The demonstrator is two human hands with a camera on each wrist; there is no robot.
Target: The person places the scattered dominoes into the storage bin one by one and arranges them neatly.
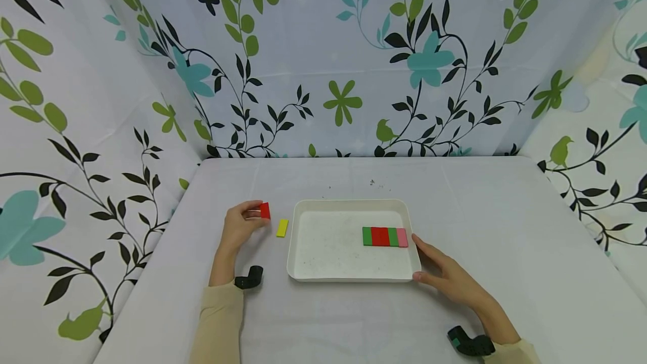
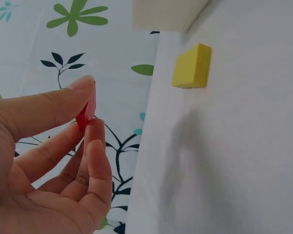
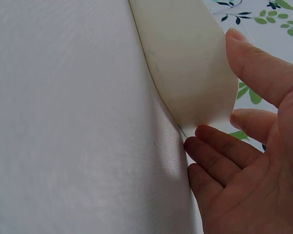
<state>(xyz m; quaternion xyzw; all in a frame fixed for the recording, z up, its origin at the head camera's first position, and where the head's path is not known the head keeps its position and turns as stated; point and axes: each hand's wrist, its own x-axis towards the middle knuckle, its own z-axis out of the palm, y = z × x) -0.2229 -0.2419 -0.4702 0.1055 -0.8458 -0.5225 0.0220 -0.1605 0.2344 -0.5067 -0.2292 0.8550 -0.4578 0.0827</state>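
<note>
My left hand (image 1: 241,224) pinches a small red block (image 1: 265,210) between thumb and fingertips, raised above the table left of the tray. In the left wrist view the red block (image 2: 90,108) shows edge-on, partly covered by the thumb. A yellow block (image 1: 282,228) lies on the table between that hand and the white tray (image 1: 328,274). Inside the tray, toward its right end, green, red, green and pink blocks (image 1: 385,237) form one flush row. My right hand (image 1: 450,274) touches the tray's right side, thumb near the front corner and fingers loosely extended along the outer wall (image 3: 190,63).
A white cloth covers the table (image 1: 323,324). Patterned curtains (image 1: 313,44) with leaves and birds hang behind and on both sides. Small dark specks (image 1: 372,183) mark the cloth behind the tray. Each wrist wears a black strap-like device (image 1: 249,278).
</note>
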